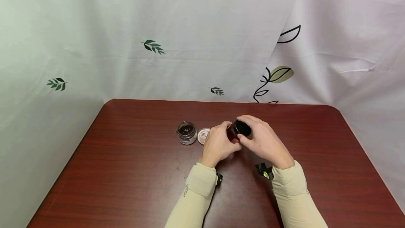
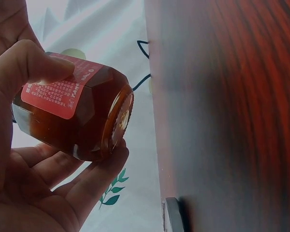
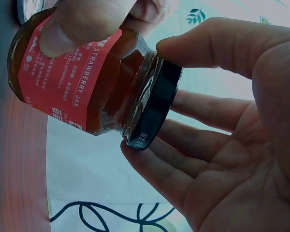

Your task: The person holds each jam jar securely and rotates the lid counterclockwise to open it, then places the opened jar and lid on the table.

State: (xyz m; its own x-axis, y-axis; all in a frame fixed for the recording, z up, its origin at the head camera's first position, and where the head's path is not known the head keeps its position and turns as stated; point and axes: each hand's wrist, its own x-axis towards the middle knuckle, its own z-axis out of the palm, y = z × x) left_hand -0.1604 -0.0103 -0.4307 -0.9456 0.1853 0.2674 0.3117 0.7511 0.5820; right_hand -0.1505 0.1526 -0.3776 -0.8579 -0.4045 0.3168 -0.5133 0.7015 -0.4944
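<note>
A jar of strawberry jam with a red label is tilted on its side above the table, between both hands. My left hand grips the jar's glass body, thumb pressed on the label in the left wrist view. At the other end, my right hand holds the black lid by its rim, thumb on one side and fingertips on the other. The lid sits on the jar's mouth. Left of the left hand, a glass jar with dark contents stands without a lid, and a round lid lies beside it.
The reddish-brown wooden table has rounded far corners. Behind it hangs a pale curtain with leaf prints, which also runs along the sides. Dark wrist devices are strapped at the cream sleeves.
</note>
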